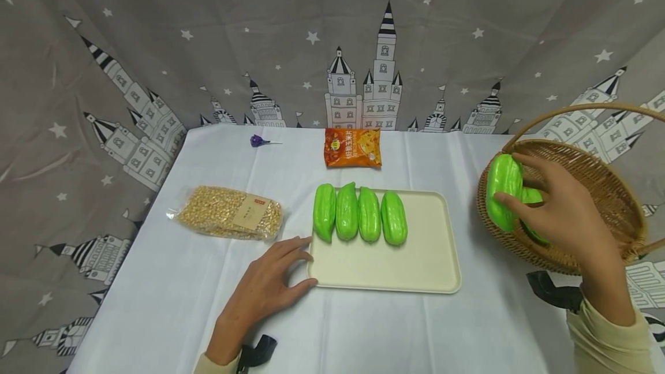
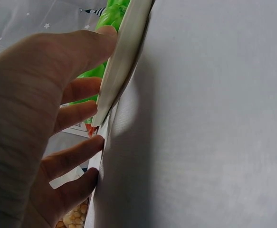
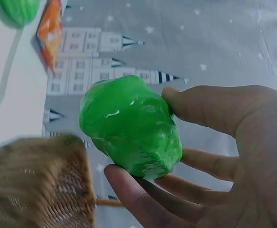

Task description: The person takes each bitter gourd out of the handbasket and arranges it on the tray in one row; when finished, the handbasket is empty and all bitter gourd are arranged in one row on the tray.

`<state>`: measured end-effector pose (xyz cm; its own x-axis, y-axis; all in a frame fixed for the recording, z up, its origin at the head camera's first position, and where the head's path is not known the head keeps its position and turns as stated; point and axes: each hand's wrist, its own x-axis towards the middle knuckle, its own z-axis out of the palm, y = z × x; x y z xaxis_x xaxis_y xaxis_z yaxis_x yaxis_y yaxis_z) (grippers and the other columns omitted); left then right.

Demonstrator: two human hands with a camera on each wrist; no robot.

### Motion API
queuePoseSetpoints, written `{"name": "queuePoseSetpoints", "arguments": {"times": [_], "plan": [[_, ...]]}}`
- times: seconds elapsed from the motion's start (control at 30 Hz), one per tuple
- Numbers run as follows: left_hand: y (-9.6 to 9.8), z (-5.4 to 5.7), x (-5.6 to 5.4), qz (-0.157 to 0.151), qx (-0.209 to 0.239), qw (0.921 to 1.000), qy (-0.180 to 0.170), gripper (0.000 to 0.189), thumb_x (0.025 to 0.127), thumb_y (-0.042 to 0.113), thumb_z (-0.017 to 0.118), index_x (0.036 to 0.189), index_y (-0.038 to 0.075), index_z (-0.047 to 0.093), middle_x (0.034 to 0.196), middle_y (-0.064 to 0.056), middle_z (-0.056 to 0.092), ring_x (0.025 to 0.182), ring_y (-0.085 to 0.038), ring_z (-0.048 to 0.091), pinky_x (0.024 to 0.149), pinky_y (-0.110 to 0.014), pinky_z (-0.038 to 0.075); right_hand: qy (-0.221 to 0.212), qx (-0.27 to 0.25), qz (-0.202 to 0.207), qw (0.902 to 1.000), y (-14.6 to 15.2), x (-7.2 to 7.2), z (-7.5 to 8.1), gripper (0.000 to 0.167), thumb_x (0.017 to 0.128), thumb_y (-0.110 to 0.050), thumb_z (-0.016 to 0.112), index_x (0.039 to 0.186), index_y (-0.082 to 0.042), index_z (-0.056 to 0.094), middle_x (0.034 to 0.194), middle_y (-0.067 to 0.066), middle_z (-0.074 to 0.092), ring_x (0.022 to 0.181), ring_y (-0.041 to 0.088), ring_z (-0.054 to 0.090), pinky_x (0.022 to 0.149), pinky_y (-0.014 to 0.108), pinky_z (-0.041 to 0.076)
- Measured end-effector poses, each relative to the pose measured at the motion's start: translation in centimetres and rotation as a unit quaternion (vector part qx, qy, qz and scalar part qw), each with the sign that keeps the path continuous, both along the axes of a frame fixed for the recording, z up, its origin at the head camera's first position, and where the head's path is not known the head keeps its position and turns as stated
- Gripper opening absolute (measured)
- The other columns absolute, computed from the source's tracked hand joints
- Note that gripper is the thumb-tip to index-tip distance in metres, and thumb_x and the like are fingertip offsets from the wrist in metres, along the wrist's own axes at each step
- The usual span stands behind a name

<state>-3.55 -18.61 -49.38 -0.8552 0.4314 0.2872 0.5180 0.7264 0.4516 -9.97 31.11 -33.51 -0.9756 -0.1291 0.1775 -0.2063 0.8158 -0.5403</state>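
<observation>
My right hand (image 1: 568, 206) grips a bright green ridged gourd (image 1: 503, 189) between thumb and fingers, over the near-left rim of the wicker basket (image 1: 618, 189). The right wrist view shows this gourd end-on, its shiny surface lumpy. Behind the hand, more green (image 1: 531, 196) shows inside the basket, partly hidden. My left hand (image 1: 267, 279) rests at the cream tray's left side, thumb by the near corner and fingertips at the edge. Several similar gourds (image 1: 369, 215) lie side by side on the left and middle of the tray (image 1: 426, 258).
An orange snack packet (image 1: 353, 148) lies beyond the tray. Left of the tray is a clear bag of yellow kernels (image 1: 225, 212). A purple lollipop (image 1: 258, 141) lies near the back edge. The basket's tall handle (image 1: 587, 107) arches over it. A patterned curtain (image 1: 260, 27) hangs behind the table.
</observation>
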Motion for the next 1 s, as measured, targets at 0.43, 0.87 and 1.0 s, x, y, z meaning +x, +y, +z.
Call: {"name": "queuePoseSetpoints", "arguments": {"times": [0.43,0.87,1.0], "plan": [[0.0,0.1,0.1,0.000,-0.005,1.0000,0.000,0.041,0.083,0.041,0.093,0.114,0.021,0.074,0.149,0.000,0.065,0.138,-0.024,0.061,0.107,-0.043,0.057,0.003,-0.008,0.050,0.9987,-4.1,-0.2,-3.0,0.078,0.088,-0.019,0.091,0.153,0.000,0.053,0.144,0.029,0.058,0.119,0.052,0.066,0.082,0.043,0.062],[0.0,0.2,0.0,0.000,-0.004,1.0000,-0.004,0.041,0.083,0.041,0.093,0.114,0.021,0.075,0.149,0.000,0.066,0.138,-0.023,0.061,0.108,-0.043,0.056,-0.061,-0.030,0.091,0.9936,-7.1,-1.2,-6.5,0.073,0.093,-0.013,0.086,0.154,0.002,0.049,0.149,0.032,0.055,0.118,0.054,0.069,0.075,0.043,0.068],[0.0,0.2,0.0,0.000,-0.003,1.0000,-0.004,0.041,0.083,0.041,0.093,0.114,0.021,0.075,0.149,0.000,0.066,0.138,-0.023,0.061,0.108,-0.043,0.056,-0.086,-0.021,0.088,0.9922,-7.7,-1.4,-7.6,0.074,0.094,-0.017,0.085,0.155,0.001,0.048,0.151,0.031,0.055,0.119,0.052,0.069,0.078,0.047,0.068]]}}
